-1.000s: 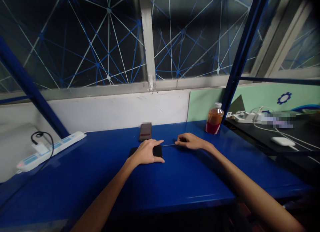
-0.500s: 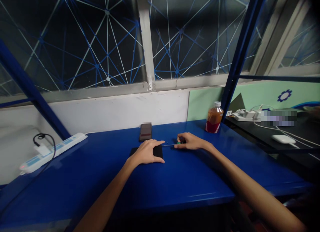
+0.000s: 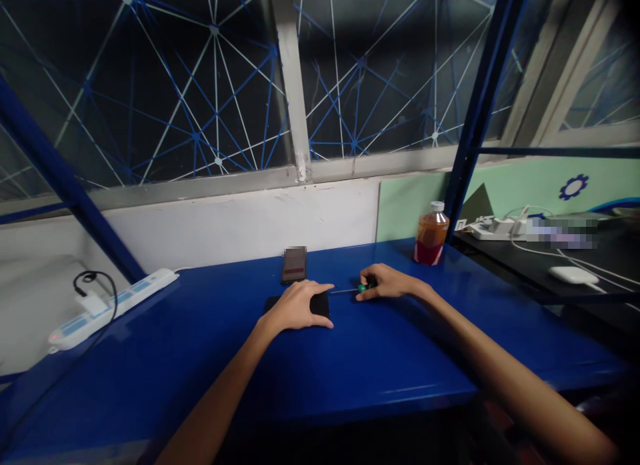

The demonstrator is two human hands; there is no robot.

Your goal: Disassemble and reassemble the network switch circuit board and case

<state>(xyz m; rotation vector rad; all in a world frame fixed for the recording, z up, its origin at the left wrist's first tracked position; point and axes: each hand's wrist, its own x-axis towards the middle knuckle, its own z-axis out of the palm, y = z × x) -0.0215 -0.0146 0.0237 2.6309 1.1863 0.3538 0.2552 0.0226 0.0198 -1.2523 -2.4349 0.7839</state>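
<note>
My left hand (image 3: pixel 296 307) lies over a flat black box-like object (image 3: pixel 321 306) on the blue table. Its thumb runs along the near edge and its forefinger along the far edge, so it grips the object across; the palm hides the middle. To the right, my right hand (image 3: pixel 384 283) is closed around the green and black handle of a screwdriver (image 3: pixel 361 289). The thin metal shaft points left, level with the table, and its tip is at or beside the black object's right edge; contact cannot be made out. Beyond my left hand lies a dark phone (image 3: pixel 294 265).
A bottle of orange-brown drink (image 3: pixel 431 234) stands at the table's back right. On the left lies a white power strip (image 3: pixel 115 308) with a black cable. A black side table (image 3: pixel 530 261) at the right carries a white charger (image 3: pixel 573 275) and cables. Blue posts rise behind.
The whole view has shifted slightly. My right hand has drawn a little to the right, and more of the green handle shows. My left hand keeps its place on the black object.
</note>
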